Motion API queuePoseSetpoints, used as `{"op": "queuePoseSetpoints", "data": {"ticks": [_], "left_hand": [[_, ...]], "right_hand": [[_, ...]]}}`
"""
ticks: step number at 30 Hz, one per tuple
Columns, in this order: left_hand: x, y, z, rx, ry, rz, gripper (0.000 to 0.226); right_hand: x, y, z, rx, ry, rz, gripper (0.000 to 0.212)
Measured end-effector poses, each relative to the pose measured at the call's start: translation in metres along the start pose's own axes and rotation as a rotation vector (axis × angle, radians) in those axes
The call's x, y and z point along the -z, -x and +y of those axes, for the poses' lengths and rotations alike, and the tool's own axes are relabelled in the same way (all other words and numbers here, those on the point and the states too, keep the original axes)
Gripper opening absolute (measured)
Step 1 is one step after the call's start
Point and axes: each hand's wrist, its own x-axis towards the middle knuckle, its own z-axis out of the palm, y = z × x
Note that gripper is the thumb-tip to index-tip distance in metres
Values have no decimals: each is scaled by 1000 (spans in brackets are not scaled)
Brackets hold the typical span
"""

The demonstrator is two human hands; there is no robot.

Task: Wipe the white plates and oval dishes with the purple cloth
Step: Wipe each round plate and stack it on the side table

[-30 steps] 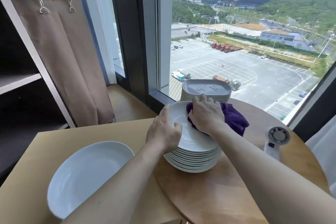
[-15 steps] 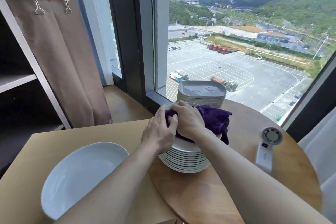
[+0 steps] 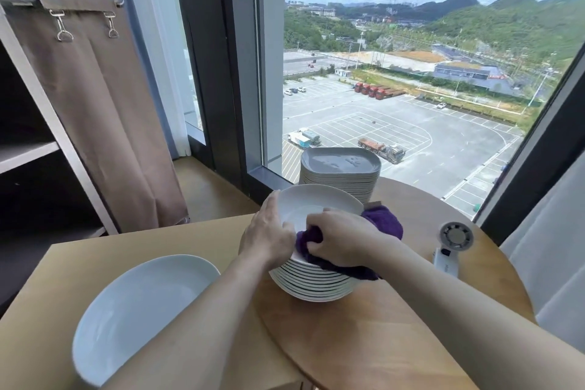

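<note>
A stack of white round plates stands on the round wooden table. Its top plate is tilted up toward me. My left hand grips that plate's left rim. My right hand presses the purple cloth against the plate's near part; the cloth hangs over the stack's right side. Behind stands a stack of oval dishes. A single white plate lies at the near left.
A white handheld fan lies at the right of the round table. The square table joins on the left. A shelf unit with a brown curtain stands at the left, the window just behind the dishes.
The top plate has been lifted and tilted off the stack. My right hand with the cloth has moved from the far side toward the plate's near edge. The view has tipped upward.
</note>
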Motion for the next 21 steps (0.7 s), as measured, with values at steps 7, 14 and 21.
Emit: {"op": "queuePoseSetpoints", "data": {"ticks": [7,14,21], "left_hand": [[2,1,2,9,92,-8,82],[-2,-2,-2,-56,55,51,59],[-7,-5,-7,-92,70,77,62]], "right_hand": [[-5,-10,27,-214,249,178,26],[-13,-52,32,-286,299,291,29],[-28,-79,7,-228,150,344,27]]}}
